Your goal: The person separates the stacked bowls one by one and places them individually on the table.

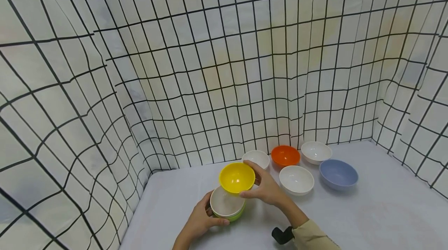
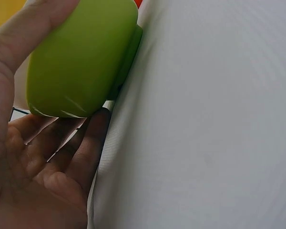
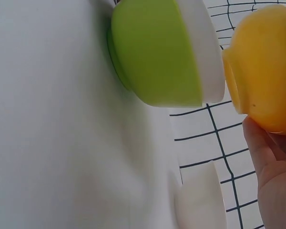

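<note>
In the head view my left hand (image 1: 200, 219) grips a green bowl (image 1: 238, 215) standing on the white table, thumb at the near side and fingers round the left. A white bowl (image 1: 227, 202) sits nested inside it, its rim rising above the green one. My right hand (image 1: 268, 187) holds a yellow bowl (image 1: 237, 178) by its right side, upright, above the far edge of that stack. The right wrist view shows a gap between the yellow bowl's foot (image 3: 232, 81) and the white rim (image 3: 209, 52). In the left wrist view the thumb lies along the green wall (image 2: 81, 62).
Behind and right of my hands stand a white bowl (image 1: 256, 158), an orange bowl (image 1: 285, 156), two more white ones and a blue bowl (image 1: 338, 174). A black piece (image 1: 282, 235) sits at my right sleeve. A grid-patterned curtain (image 1: 224, 67) encloses the table's back and sides.
</note>
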Demonstrator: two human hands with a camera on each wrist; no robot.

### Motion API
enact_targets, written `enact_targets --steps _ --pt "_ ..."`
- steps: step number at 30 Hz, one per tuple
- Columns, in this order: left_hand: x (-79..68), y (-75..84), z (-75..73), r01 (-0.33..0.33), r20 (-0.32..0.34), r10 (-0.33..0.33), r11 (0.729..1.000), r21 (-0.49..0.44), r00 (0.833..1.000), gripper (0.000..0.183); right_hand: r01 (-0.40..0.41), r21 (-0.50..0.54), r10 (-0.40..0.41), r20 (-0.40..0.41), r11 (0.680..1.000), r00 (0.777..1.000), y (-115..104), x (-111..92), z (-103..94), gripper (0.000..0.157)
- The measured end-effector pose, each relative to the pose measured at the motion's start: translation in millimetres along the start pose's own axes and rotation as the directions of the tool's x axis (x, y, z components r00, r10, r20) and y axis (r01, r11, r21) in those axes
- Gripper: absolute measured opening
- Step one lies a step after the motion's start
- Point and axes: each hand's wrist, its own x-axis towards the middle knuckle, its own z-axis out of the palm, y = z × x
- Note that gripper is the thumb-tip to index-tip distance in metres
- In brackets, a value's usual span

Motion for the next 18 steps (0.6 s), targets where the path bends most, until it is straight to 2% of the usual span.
enact_targets --steps 18 --pt "0.4 -0.2 0.6 -0.005 -0.008 0.005 1.0 0.022 1.0 0.106 -0.065 -0.019 0.064 -0.04 0.998 0.997 -2 0 -13.2 0.103"
